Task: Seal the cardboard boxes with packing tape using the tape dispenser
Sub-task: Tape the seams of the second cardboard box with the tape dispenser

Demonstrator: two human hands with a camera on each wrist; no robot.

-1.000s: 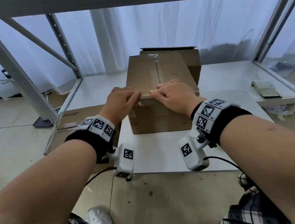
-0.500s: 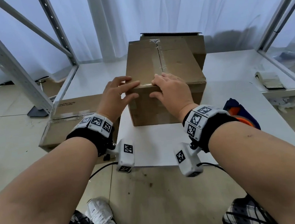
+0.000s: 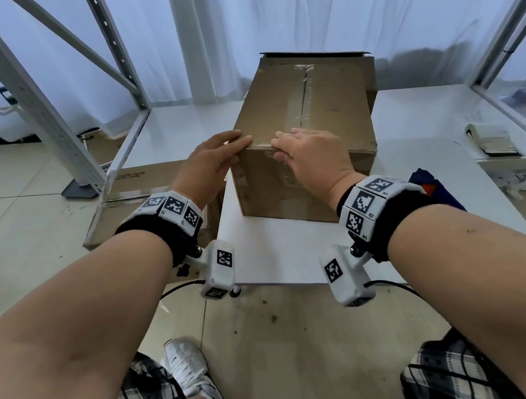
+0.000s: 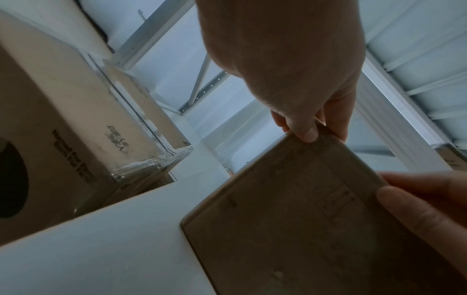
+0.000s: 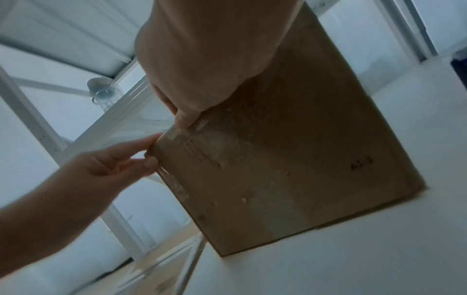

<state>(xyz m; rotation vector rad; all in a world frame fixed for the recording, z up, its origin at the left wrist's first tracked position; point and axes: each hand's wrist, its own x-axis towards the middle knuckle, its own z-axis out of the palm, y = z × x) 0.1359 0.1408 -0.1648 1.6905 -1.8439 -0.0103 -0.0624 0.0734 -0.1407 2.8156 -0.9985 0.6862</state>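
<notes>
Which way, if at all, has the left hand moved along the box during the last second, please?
Yes: the left hand has slid left along the box, from the tape seam at its near edge to its left corner.

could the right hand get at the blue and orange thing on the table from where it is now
Probably yes. The right hand rests on the cardboard box, holding nothing, and the blue and orange thing lies beside that wrist on the white table, nothing between.

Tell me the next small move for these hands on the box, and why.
Probably lift the box off the table and set it aside. Clear tape already runs along its top seam and over the near edge, and the left hand and right hand flank that edge.
</notes>
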